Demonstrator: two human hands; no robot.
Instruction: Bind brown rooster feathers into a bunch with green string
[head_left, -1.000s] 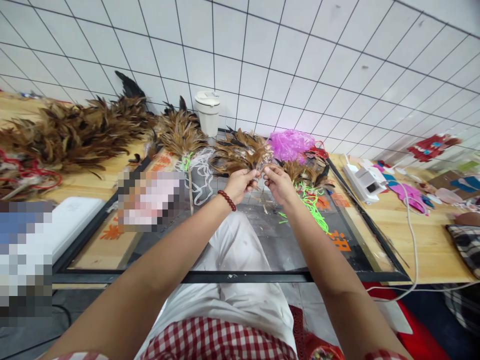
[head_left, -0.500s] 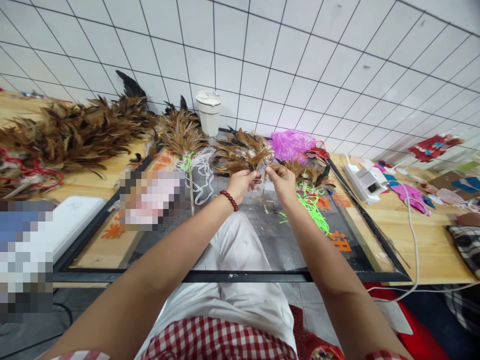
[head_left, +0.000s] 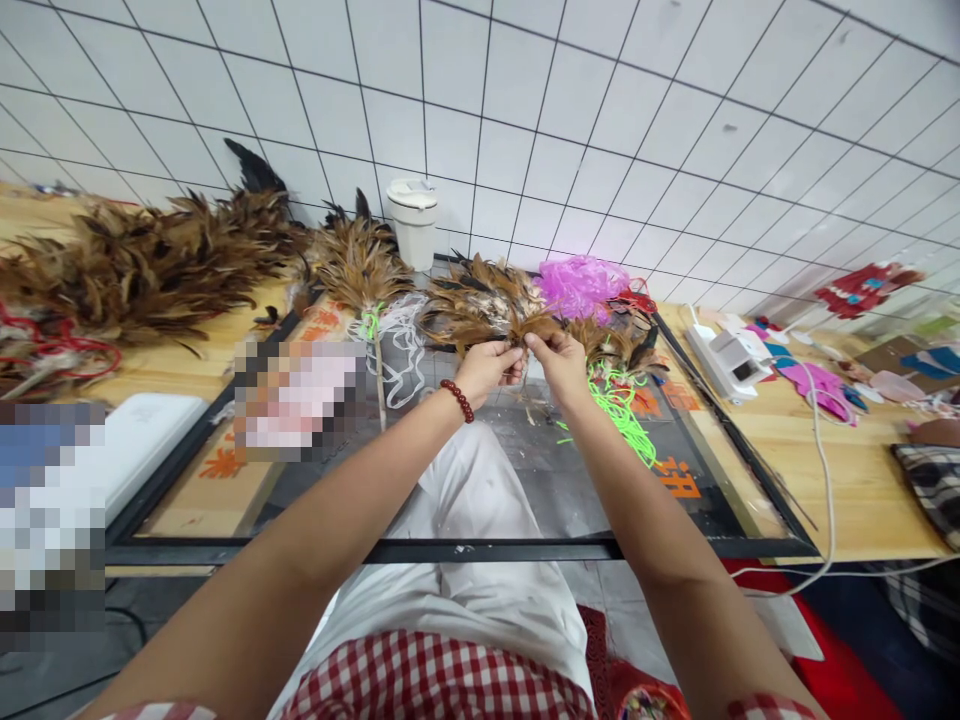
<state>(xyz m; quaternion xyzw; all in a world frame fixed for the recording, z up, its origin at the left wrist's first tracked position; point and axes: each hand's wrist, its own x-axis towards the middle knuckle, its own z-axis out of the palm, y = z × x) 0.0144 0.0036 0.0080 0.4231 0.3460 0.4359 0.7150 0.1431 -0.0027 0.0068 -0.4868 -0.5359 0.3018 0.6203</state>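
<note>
My left hand [head_left: 487, 372], with a dark red bead bracelet [head_left: 457, 400] at the wrist, is closed in a pinch on brown feathers [head_left: 521, 328]. Close beside it, my right hand [head_left: 559, 362] pinches the same feathers with thumb and forefinger; the fingertips of both hands nearly meet. Just behind the hands lies a pile of brown feathers [head_left: 480, 300] with pale fluffy bases. How many feathers are between my fingers is too small to tell. A feather bundle on a stick [head_left: 380, 375], bound with green string, lies to the left.
A black-framed glass panel [head_left: 510, 550] rests on the wooden table. White strings [head_left: 405, 350], bright green strings [head_left: 622, 415] and pink plastic [head_left: 585, 285] surround the work. A white cup [head_left: 414, 225] stands by the tiled wall. A white power strip [head_left: 726, 360] and cable lie right; more feathers [head_left: 150, 265] left.
My right hand has moved slightly left, closer to my left hand. Brown feathers now show more plainly at the fingertips. The surroundings have shifted slightly with the camera.
</note>
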